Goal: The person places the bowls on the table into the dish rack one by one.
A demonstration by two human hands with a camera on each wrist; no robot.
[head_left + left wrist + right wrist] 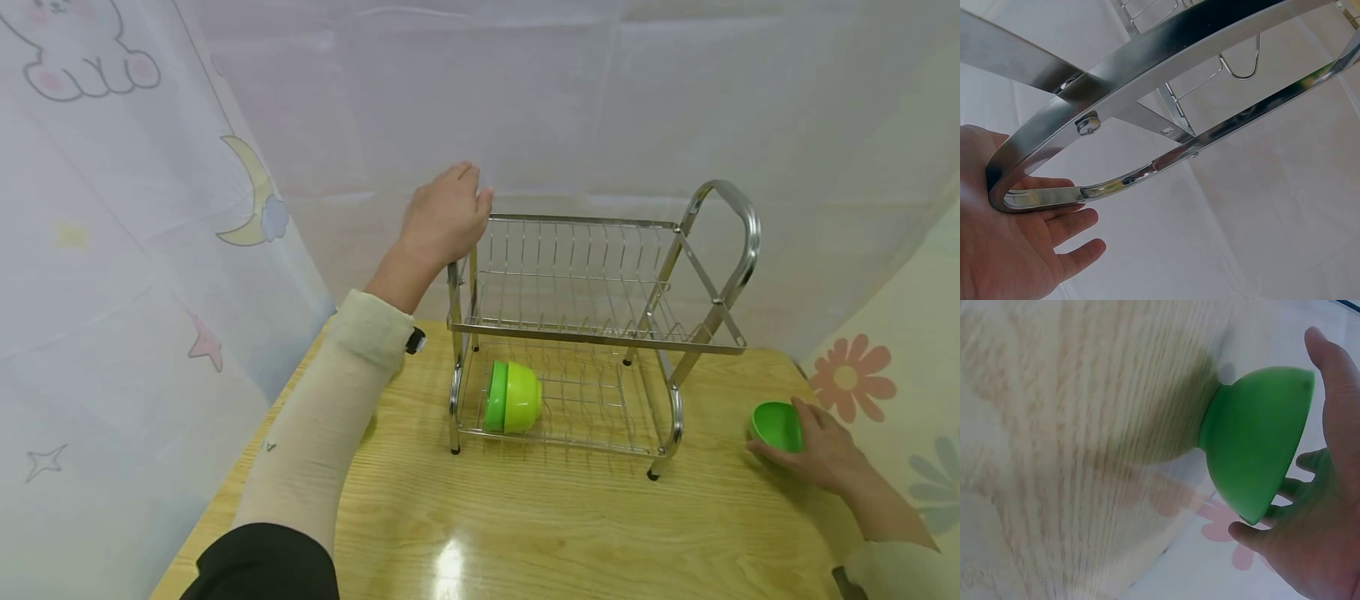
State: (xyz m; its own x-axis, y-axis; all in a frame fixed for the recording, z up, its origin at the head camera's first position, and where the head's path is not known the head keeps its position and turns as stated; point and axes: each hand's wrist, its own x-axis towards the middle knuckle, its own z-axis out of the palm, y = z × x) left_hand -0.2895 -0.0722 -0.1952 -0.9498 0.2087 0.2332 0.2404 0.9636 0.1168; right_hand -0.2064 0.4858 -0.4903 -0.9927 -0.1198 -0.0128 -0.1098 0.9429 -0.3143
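A two-tier metal dish rack [570, 337] stands on the wooden table. My left hand [448, 215] rests on its upper left end; in the left wrist view, that palm lies against the curved metal handle [1054, 134], with the fingers loosely extended beyond it. On the lower tier, a yellow-green bowl [523, 397] and a green bowl [496, 396] lie nested on their sides. Right of the rack, my right hand [828, 446] surrounds another green bowl [1260, 431], which sits upright at the table. Its thumb [1329, 356] is apart from the rim, while the other fingers are near the far side.
The wooden table [480, 525] extends in front of the rack. White patterned curtains [585, 108] hang behind and on both sides. Part of a yellowish object [369, 427] peeks out beside my left sleeve, mostly hidden.
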